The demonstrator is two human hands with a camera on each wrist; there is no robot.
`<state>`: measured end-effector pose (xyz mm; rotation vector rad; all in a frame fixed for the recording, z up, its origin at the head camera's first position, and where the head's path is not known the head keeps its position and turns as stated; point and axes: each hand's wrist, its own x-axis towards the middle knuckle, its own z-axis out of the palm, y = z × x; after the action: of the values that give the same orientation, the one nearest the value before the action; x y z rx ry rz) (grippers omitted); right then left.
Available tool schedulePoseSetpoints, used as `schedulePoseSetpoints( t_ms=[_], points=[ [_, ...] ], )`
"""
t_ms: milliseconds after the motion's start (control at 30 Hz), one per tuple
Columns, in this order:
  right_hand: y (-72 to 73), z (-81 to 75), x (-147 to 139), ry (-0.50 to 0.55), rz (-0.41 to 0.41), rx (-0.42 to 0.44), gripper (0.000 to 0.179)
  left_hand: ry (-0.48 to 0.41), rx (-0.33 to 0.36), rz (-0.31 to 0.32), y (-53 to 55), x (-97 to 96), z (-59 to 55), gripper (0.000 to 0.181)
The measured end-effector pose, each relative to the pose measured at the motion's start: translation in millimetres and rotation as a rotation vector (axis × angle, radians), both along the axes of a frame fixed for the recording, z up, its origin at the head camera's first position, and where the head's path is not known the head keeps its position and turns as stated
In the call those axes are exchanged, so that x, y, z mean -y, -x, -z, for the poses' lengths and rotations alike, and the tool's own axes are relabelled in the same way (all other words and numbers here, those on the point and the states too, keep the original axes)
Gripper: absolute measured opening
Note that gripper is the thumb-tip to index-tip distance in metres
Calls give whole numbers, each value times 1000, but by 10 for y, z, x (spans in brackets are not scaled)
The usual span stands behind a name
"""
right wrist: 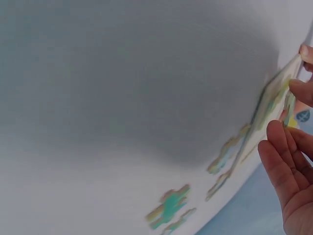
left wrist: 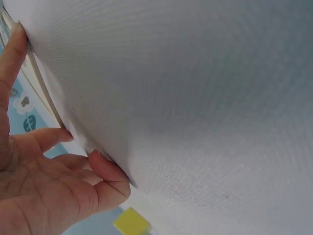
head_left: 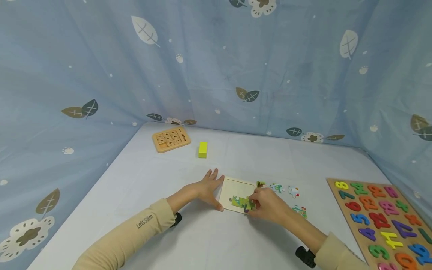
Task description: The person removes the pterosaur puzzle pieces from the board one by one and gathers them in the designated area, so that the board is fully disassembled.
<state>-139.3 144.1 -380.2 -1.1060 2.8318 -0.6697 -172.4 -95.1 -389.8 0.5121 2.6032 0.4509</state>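
A square wooden puzzle tray (head_left: 237, 184) lies on the white-covered table, with green jigsaw pieces (head_left: 237, 201) in its near part. My left hand (head_left: 206, 188) spreads its fingers at the tray's left side; in the left wrist view, thumb and fingertips touch the tray's edge. Over the tray's near right part, my right hand (head_left: 269, 205) pinches a jigsaw piece (right wrist: 288, 105) between thumb and fingers, seen tilted in the right wrist view. Several loose jigsaw pieces, among them a green and white one (head_left: 276, 188) and a red-marked one (head_left: 299, 211), lie right of the tray.
At the right stands a board of coloured letters and numbers (head_left: 351, 210). A wooden sliding number puzzle (head_left: 171, 139) lies at the back left, with a yellow block (head_left: 203, 149) beside it. Blue patterned cloth (head_left: 209, 67) hangs behind the table.
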Motion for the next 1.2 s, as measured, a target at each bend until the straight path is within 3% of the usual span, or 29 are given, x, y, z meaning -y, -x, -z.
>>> schedulePoseSetpoints(
  t_ms=[300, 567, 1200],
  points=[
    [-48, 41, -131, 1, 31, 43, 17, -9, 16, -8, -34, 1, -78, 107],
    [-105, 38, -225, -16, 54, 73, 17, -13, 12, -19, -19, -6, -49, 109],
    [-217, 109, -450, -29, 79, 32, 17, -18, 16, -11, -21, 8, -22, 108]
  ],
)
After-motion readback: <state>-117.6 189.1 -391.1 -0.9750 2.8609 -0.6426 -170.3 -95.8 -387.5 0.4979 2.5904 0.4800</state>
